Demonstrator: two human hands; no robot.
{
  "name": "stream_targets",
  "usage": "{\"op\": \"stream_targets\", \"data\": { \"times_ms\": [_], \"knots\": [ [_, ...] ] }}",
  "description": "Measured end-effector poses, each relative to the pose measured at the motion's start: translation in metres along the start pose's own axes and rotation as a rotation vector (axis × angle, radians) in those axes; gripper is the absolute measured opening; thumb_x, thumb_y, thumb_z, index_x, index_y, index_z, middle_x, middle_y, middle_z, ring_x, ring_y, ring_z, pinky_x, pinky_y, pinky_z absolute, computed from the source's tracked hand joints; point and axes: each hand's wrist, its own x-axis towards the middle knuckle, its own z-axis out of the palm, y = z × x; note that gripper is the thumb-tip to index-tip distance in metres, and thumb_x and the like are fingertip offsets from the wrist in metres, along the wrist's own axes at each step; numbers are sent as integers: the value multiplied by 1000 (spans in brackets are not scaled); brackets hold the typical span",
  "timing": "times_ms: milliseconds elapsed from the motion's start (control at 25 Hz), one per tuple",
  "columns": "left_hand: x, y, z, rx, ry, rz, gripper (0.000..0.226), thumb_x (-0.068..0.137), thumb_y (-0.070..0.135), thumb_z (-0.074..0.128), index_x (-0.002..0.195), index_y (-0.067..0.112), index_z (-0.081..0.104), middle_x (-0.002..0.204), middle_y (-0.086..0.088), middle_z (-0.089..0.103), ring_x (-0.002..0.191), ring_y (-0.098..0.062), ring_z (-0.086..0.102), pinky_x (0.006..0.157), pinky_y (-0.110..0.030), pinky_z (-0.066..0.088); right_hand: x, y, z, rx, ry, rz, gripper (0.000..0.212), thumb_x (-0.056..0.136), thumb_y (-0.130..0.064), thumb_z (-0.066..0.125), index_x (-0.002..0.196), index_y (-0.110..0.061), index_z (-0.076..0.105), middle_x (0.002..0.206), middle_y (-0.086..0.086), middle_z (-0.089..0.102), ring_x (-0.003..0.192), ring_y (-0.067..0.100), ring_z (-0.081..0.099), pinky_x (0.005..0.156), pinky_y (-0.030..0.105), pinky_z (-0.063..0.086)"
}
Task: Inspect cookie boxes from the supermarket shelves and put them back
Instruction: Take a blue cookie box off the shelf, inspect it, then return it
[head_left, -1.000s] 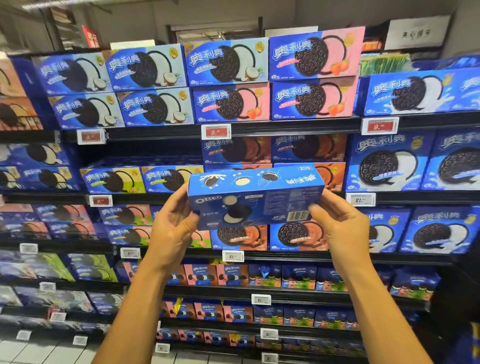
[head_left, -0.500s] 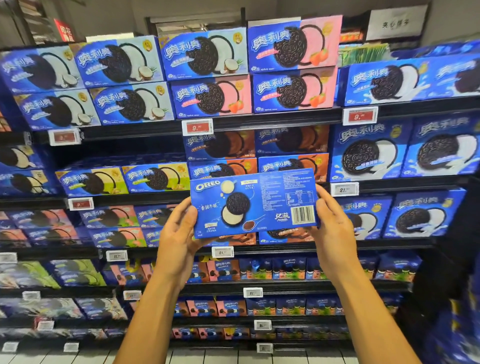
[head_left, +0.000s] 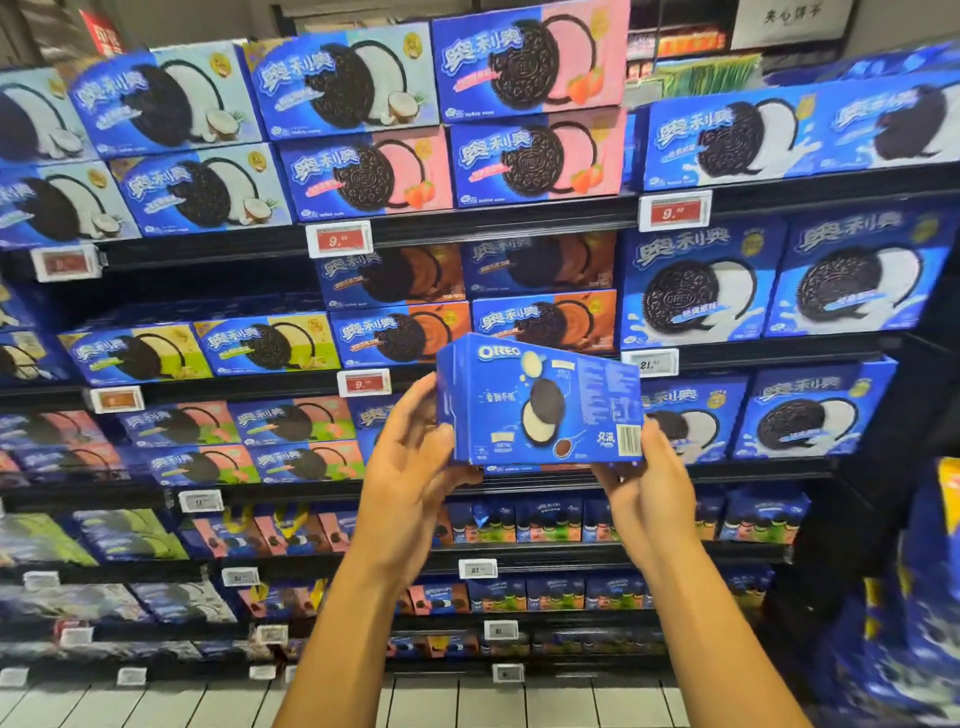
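Blue printed cardboard faces you: the flat rectangular cookie box (head_left: 537, 402) is up in front of the shelves, between your two hands and clear of every row, with its back panel and barcode turned toward your eyes. It is angled so the left end swings closer to you, which shows the narrow side panel as well; that looks like a hold chosen for reading, not for shelving.

Your left hand (head_left: 413, 470) cups the box's left end, thumb and fingers curled loosely round the lower corner. Your right hand (head_left: 647, 480) supports the lower right corner from beneath and behind, fingers wrapped under the edge near the barcode, so the printed face stays uncovered.

Behind the box, the black metal shelf (head_left: 519, 475) carries matching blue boxes (head_left: 810, 410) standing front-out, with white price tags (head_left: 650, 362) clipped along the edges. Whether there is a gap directly behind the held box I cannot tell. Judging by this, inspection is under way and the return is yet to come.
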Motion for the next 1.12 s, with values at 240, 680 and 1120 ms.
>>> {"op": "stream_targets", "data": {
  "times_ms": [240, 680, 1120],
  "knots": [
    [-9, -29, 79, 162, -34, -1, 58, 71, 32, 79, 126, 28, 61, 115, 0, 72, 94, -18, 71, 59, -25, 55, 18, -10, -39, 102, 52, 268, 39, 104, -33, 49, 136, -12, 58, 131, 13, 66, 122, 30, 61, 99, 45, 52],
    [-19, -74, 166, 288, -25, 36, 58, 69, 46, 84, 123, 39, 63, 123, 4, 69, 107, -15, 66, 70, -33, 53, 37, -42, -104, 133, -36, 382, 35, 106, -32, 44, 121, -10, 66, 126, 15, 69, 109, 29, 69, 81, 39, 60],
    [-9, -98, 145, 109, 131, -102, 42, 94, 20, 53, 135, 25, 53, 114, 11, 71, 95, -13, 67, 71, -35, 53, 45, -72, -140, 187, 27, 177, 30, 99, -17, 58, 128, -19, 60, 119, 3, 74, 99, 18, 72, 84, 36, 58]
  ]
}}
